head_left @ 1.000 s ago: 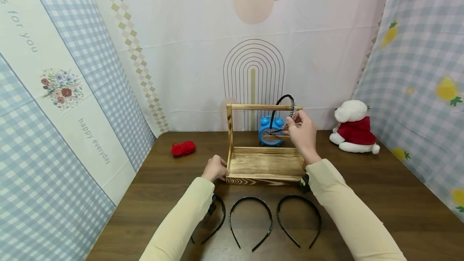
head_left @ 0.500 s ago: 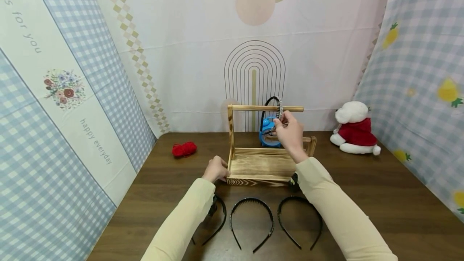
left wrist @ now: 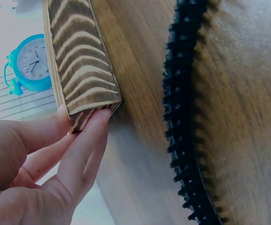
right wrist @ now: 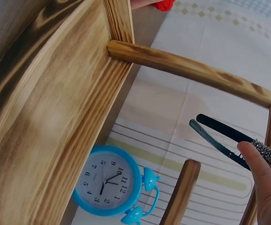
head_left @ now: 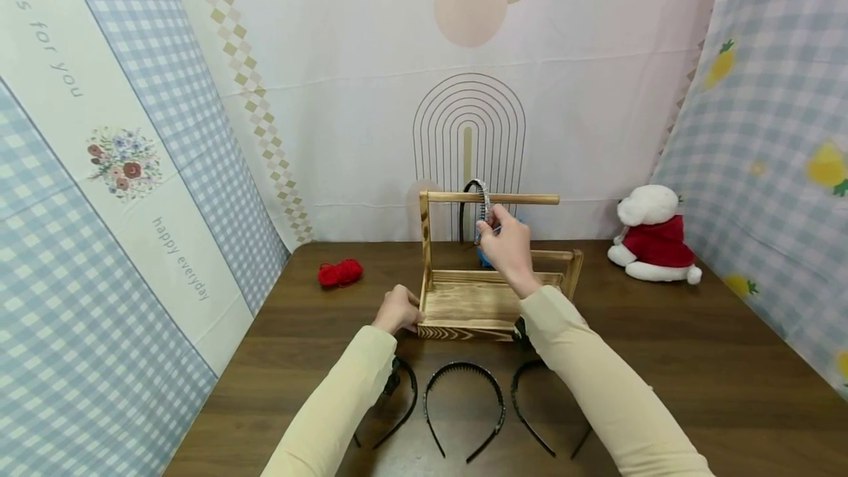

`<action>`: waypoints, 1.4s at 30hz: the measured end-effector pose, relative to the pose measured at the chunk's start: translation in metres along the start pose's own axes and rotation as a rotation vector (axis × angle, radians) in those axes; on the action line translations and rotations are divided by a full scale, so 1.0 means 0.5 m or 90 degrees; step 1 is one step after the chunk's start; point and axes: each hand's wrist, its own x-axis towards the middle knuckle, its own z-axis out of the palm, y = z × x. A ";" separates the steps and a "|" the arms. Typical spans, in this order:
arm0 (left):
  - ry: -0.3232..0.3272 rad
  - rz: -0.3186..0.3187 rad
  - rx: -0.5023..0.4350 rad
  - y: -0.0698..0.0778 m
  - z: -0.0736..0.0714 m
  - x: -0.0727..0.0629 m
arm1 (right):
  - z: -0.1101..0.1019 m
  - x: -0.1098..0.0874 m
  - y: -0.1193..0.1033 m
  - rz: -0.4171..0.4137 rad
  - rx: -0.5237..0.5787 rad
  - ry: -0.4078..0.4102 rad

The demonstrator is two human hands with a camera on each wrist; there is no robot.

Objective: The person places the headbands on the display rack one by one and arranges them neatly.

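A wooden stand (head_left: 467,304) has a shallow tray, a tall left post with a top rod (head_left: 536,199), and a lower bar at the right. My left hand (head_left: 395,309) grips the tray's front left corner; the left wrist view shows thumb and fingers around that corner (left wrist: 91,89). Between thumb and fingers, my right hand (head_left: 509,241) pinches a black headband (head_left: 486,201) covered in sparkling stones on one side. Its arch overlaps the top rod in the head view. Both its tips (right wrist: 201,123) point away from the hand in the right wrist view.
Three black headbands lie in front of the stand: left (head_left: 414,392), middle (head_left: 464,365) and right (head_left: 515,396), partly under the sleeves. A blue alarm clock (right wrist: 138,183) stands behind the tray. Red yarn (head_left: 340,272) lies back left; a white plush dog (head_left: 652,241) sits back right.
My right hand has carried the headband leftward along the top rod, from its free right end to nearer the post. The left hand keeps its grip on the corner.
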 end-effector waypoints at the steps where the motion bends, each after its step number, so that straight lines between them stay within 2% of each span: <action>1: 0.000 -0.002 -0.001 0.000 0.000 0.002 | 0.003 0.000 -0.003 -0.009 -0.011 -0.001; 9: -0.005 -0.004 -0.004 0.004 -0.005 0.006 | 0.029 0.003 -0.019 -0.029 -0.040 -0.028; 16: -0.012 -0.009 -0.010 0.006 -0.003 0.004 | 0.057 -0.001 -0.035 -0.021 -0.055 -0.080; 24: -0.015 -0.016 -0.016 0.004 0.001 0.006 | 0.075 -0.004 -0.046 -0.037 -0.094 -0.116; 31: -0.023 -0.015 -0.007 -0.002 0.005 0.005 | 0.068 -0.008 -0.036 0.006 -0.077 -0.146; 42: -0.012 0.007 -0.007 -0.007 -0.003 -0.003 | 0.030 -0.018 -0.031 0.040 -0.034 -0.147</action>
